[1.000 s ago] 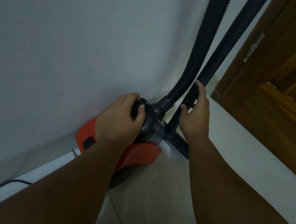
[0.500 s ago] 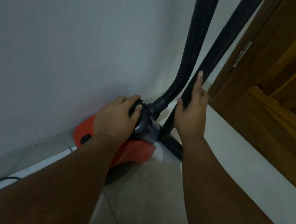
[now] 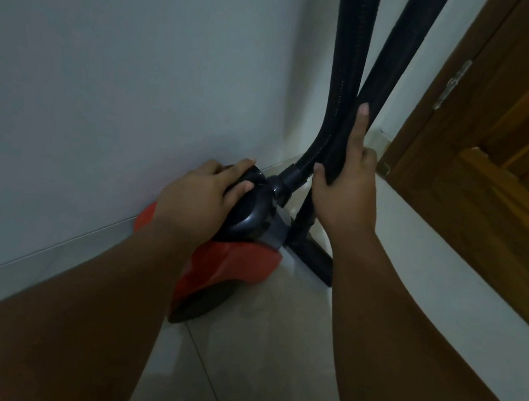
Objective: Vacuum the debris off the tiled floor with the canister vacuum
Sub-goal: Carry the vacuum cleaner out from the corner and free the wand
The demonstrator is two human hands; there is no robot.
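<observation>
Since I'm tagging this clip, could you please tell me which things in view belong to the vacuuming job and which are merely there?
Part of the job:
red canister vacuum
ribbed hose
wand, gripped by the right hand
floor nozzle
left hand on the canister's black top
tiled floor

Merely there:
wooden door
wall

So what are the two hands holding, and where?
The left hand grips the canister vacuum's black handle. The right hand holds the black wand tube low down.
</observation>
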